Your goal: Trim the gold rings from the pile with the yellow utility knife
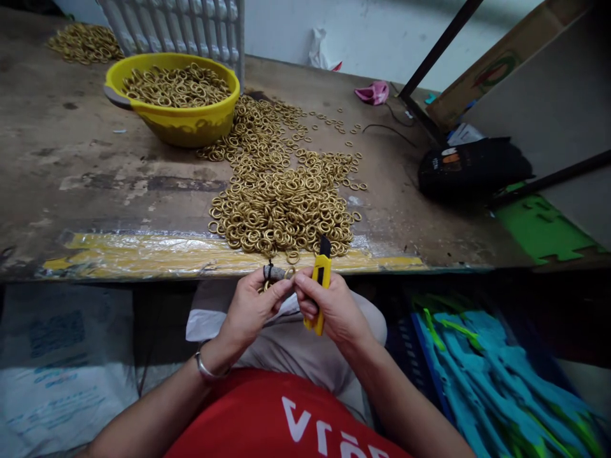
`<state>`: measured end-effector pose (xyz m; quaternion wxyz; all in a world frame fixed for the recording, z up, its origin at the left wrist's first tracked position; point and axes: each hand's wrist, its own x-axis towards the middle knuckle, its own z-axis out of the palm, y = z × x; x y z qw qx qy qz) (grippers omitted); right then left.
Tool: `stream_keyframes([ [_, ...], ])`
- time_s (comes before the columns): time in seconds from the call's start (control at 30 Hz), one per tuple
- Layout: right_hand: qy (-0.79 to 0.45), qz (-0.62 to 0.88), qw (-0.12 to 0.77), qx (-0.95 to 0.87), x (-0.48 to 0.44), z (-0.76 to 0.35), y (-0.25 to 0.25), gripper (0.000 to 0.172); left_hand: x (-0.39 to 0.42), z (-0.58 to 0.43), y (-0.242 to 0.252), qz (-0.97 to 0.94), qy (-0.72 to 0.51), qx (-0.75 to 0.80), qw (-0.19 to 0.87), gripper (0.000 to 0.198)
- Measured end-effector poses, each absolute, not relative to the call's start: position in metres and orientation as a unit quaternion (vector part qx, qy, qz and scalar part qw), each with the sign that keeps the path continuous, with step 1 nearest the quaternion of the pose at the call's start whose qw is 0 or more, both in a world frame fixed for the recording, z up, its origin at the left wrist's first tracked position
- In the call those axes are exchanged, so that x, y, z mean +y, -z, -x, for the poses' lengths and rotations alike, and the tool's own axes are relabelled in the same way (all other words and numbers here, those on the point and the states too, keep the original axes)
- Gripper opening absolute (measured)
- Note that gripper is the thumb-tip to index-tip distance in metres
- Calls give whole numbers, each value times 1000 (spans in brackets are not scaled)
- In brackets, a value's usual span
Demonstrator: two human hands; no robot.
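Observation:
My left hand (255, 305) is closed in a pinch on a gold ring (289, 272), just in front of the table edge. A grey wrap (273, 273) tied with black sits around one of its fingers. More gold rings show partly behind the left fingers. My right hand (334, 308) is closed around a yellow utility knife (322, 272), its dark blade end pointing up and away from me. The right thumb and fingertip meet the left fingertips beside the held ring. Beyond both hands lies a heap of loose gold rings (281, 203) on the table.
A yellow basin (191, 121) full of similar rings stands behind the heap, near a ribbed panel (181, 25). The wooden table (95, 172) has a taped front edge. A black pouch (472, 168) lies right. Below, a blue crate holds turquoise pieces (506, 375).

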<state>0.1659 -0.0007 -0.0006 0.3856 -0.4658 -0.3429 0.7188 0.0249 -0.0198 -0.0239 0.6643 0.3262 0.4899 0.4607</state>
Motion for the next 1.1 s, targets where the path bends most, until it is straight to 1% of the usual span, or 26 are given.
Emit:
stream_keyframes([
  [0.1,-649,497,402,-412,-3,-170,-1,25,-22,-23,21,-304,-450,476,692,26],
  [0.17,-622,506,396,-447,-4,-172,1,29,-24,-22,19,-301,-439,478,699,27],
  [0.23,-614,504,383,-471,-6,-174,5,27,-24,-21,18,-300,-427,470,712,28],
  [0.3,-609,499,379,-487,-7,-175,6,23,-24,-20,17,-288,-417,437,743,28],
  [0.4,-592,492,385,-509,-9,-174,4,22,-24,-18,17,-252,-407,375,794,29],
  [0.53,-505,489,380,-601,-12,-179,0,18,-26,-16,16,-219,-410,342,817,23],
  [0.6,-429,490,349,-674,-14,-185,0,19,-28,-16,14,-219,-420,349,808,21],
  [0.7,-322,494,263,-763,-19,-192,0,33,-30,-17,14,-234,-438,377,782,23],
  [0.77,-278,504,203,-792,-22,-192,0,41,-31,-17,15,-252,-442,392,766,24],
  [0.83,-248,520,164,-801,-25,-190,0,45,-31,-18,17,-281,-439,407,750,23],
  [0.97,-187,540,103,-815,-21,-189,0,40,-33,-15,14,-356,-426,442,705,21],
  [1.1,-93,615,-5,-783,-1,-212,6,25,-37,-4,4,-408,-402,440,692,22],
])
